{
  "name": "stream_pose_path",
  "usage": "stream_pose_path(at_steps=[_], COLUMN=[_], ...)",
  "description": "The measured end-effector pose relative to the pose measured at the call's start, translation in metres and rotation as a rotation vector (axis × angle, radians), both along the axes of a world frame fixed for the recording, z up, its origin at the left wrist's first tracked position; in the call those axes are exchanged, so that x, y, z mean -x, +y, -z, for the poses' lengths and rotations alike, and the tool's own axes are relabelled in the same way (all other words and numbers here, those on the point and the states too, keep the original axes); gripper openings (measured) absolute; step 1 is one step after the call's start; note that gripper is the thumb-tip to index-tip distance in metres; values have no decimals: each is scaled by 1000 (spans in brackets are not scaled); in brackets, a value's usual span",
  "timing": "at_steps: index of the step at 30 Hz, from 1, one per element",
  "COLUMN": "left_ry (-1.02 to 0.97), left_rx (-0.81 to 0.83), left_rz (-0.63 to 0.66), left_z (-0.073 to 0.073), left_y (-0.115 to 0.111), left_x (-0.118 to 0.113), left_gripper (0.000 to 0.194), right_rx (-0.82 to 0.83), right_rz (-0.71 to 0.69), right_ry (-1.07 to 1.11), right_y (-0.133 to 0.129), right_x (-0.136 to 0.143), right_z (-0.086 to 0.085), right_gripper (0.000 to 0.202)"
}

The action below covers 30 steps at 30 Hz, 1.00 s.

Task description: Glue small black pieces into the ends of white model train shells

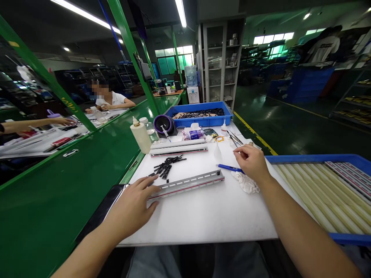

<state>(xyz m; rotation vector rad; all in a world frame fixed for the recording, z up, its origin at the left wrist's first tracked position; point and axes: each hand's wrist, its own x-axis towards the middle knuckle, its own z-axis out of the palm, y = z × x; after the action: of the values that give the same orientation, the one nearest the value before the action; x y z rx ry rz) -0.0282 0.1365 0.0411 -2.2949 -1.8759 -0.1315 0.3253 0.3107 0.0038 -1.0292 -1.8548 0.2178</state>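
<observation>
A grey slotted metal channel (191, 184) with a red stripe lies at a slant on the white worktop. My left hand (136, 200) grips its left end, thumb on the near side and fingers over the top. A small black piece (218, 173) sits inside its right end. Just beyond the channel is a pile of thin black strips (166, 166). My right hand (251, 161) is raised at the right, thumb and forefinger pinched together; what they hold, if anything, I cannot make out. Below it are a blue pen (230, 168) and a crumpled white tissue (246, 183).
Farther back lie finished-looking striped channels (179, 151), a cream squeeze bottle (140, 135), a small white dropper bottle (217, 150) and tweezers (235, 138). A blue bin (199, 122) stands behind. At right is a blue-edged tray (307, 158). A co-worker (113, 101) sits beyond the green partition.
</observation>
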Motion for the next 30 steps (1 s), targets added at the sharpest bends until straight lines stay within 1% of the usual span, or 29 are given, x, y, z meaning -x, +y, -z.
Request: stream_pose_path(at_steps=[2, 4, 5, 7, 10, 12, 15, 18, 23, 26, 27, 30], left_ry=[-31, -58, -71, -97, -128, -150, -178, -182, -180, -139, -111, -20], left_rx=[-31, -14, -5, 1, 17, 46, 64, 52, 76, 78, 72, 11], left_rz=[57, 119, 146, 187, 218, 221, 213, 206, 194, 192, 196, 209], left_z=[-2, 0, 2, 8, 18, 24, 30, 33, 33, 35, 36, 36], left_y=[11, 25, 32, 45, 59, 64, 65, 64, 67, 69, 68, 59], left_x=[-29, -57, -70, -88, -102, -105, -104, -102, -104, -103, -99, -80], left_gripper=[25, 23, 22, 21, 21, 24, 28, 29, 30, 31, 32, 32], right_rx=[80, 184, 231, 291, 303, 286, 273, 299, 323, 328, 328, 267], right_rz=[-175, -350, -410, -463, -439, -409, -399, -419, -452, -450, -458, -495], right_ry=[-62, -168, -229, -358, -528, -609, -660, -649, -636, -600, -570, -393], right_y=[-6, -13, -17, -23, -28, -28, -27, -24, -22, -21, -22, -25], right_x=[1, 4, 6, 10, 16, 20, 23, 24, 22, 21, 21, 21], right_z=[-4, -7, -9, -9, -6, -3, -1, -2, -1, 1, 1, -10], right_gripper=[15, 24, 29, 32, 26, 20, 13, 9, 11, 9, 12, 38])
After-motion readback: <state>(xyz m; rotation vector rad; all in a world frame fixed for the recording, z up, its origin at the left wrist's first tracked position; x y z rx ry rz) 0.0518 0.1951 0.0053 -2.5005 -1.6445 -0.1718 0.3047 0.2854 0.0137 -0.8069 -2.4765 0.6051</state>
